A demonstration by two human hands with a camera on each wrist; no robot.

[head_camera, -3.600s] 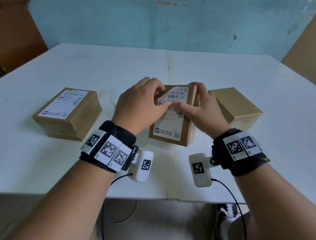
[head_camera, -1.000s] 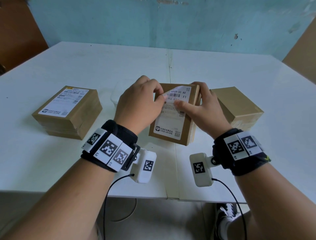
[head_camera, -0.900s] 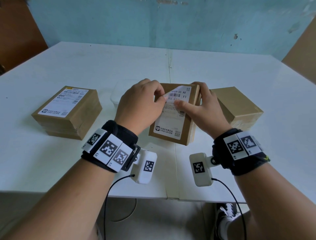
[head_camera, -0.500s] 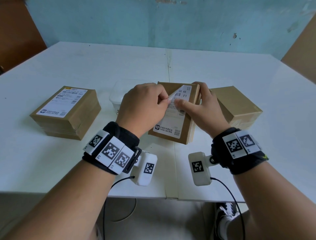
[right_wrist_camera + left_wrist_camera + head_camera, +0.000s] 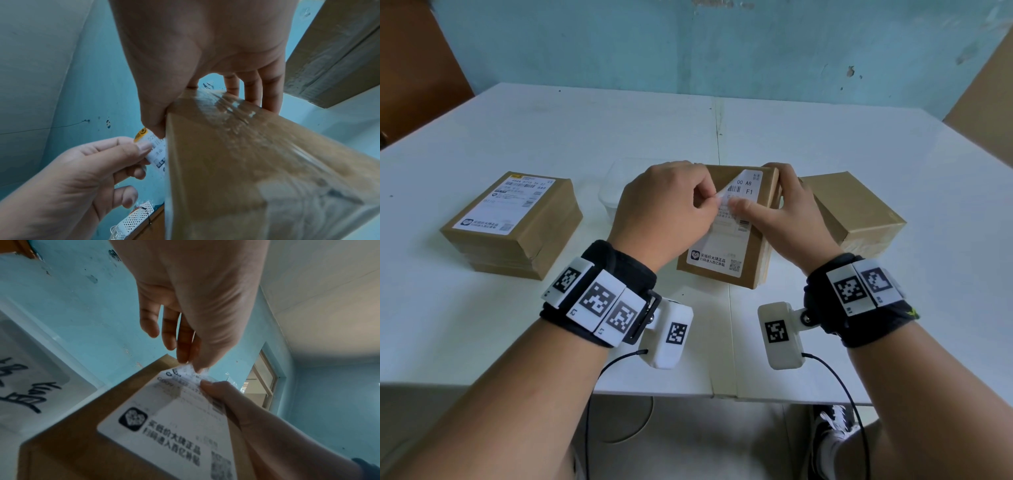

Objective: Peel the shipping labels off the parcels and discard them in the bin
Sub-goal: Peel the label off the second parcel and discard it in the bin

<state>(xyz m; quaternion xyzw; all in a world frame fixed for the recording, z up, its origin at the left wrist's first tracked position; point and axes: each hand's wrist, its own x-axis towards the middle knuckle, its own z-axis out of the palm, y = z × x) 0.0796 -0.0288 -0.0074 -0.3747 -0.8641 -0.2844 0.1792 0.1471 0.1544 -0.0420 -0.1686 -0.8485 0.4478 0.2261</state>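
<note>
The middle parcel (image 5: pixel 753 270), a brown box, lies in front of me with a white shipping label (image 5: pixel 717 253) on top. My left hand (image 5: pixel 714 202) pinches the label's far left corner, which is lifted and folded back off the cardboard. The left wrist view shows that corner (image 5: pixel 191 369) between thumb and fingers. My right hand (image 5: pixel 763 212) grips the box: its thumb presses on the label and its fingers wrap the right side (image 5: pixel 252 91). A clear plastic bin (image 5: pixel 613 185) stands just behind my left hand.
A second parcel (image 5: pixel 544 240) with its label (image 5: pixel 506 202) on top lies to the left. A plain brown parcel (image 5: pixel 856 212) with no label showing sits close on the right. The white table (image 5: pixel 825 137) has a seam down its middle.
My left hand has drawn the label's far left corner further back, baring more cardboard at the top left. The right hand has kept its grip on the box.
</note>
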